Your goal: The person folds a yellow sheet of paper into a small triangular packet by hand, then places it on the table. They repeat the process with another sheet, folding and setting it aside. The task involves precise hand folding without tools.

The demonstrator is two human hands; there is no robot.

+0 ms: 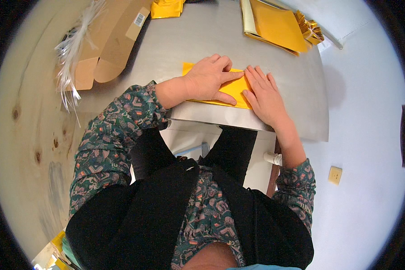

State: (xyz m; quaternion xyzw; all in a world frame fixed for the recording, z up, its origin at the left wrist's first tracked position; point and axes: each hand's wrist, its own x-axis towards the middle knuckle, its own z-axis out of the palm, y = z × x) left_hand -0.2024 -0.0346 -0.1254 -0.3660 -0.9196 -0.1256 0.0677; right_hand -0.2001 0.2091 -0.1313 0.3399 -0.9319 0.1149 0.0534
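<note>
A sheet of yellow paper point(236, 90) lies flat on the grey metal table point(162, 49), along its near edge. My left hand point(207, 80) rests on the sheet's left and middle part. Its thumb and index finger are spread apart on the paper, while the other fingers bend toward the far side. My right hand point(264, 94) lies flat across the sheet's right end, fingers stretched forward and pointing away from me. The index tip of my left hand nearly meets the fingertips of my right. Both palms hide parts of the paper.
At the far right lies a stack of golden-yellow sheets point(276, 27), with bundled pleated gold paper point(311, 30) beside it. A gold packet point(166, 8) sits at the far edge. On the left stand an open cardboard box point(114, 42) and white plastic strands point(72, 67).
</note>
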